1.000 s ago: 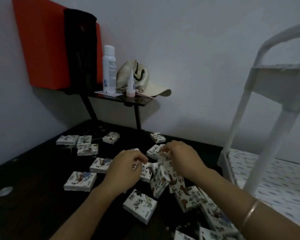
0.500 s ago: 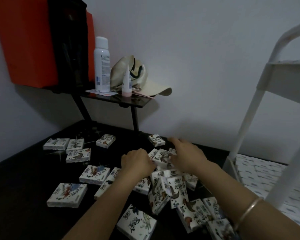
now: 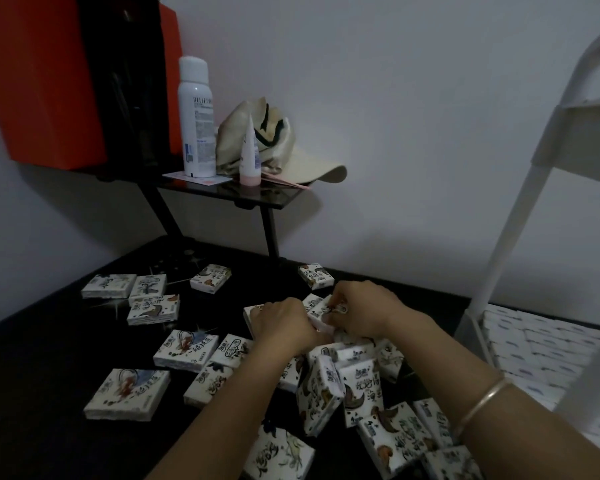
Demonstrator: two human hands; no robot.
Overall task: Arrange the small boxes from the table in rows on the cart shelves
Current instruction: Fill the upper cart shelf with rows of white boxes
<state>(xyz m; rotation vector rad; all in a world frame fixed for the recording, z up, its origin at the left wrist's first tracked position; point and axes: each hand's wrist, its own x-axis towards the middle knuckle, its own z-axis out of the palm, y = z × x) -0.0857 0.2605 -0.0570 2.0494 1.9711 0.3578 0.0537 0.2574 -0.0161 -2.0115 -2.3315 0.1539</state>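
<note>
We see small boxes (image 3: 184,349) scattered on the desk (image 3: 42,358), with the cart (image 3: 534,344) at the right. Our left hand (image 3: 284,327) and right hand (image 3: 364,313) curl fingers round some mid-pile. They are likely light, stiff and a bit slick, so pinch the flat faces.

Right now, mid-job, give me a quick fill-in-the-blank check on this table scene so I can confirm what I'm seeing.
1. The left hand and right hand both grip small boxes over the ____ table.
2. The bracelet sits on the ____ wrist.
3. On the raised shelf, the spray can stands to the ____ of the cap in this view.
4. The cart beside the table is ____ in colour.

Missing words: black; right; left; white.
</note>
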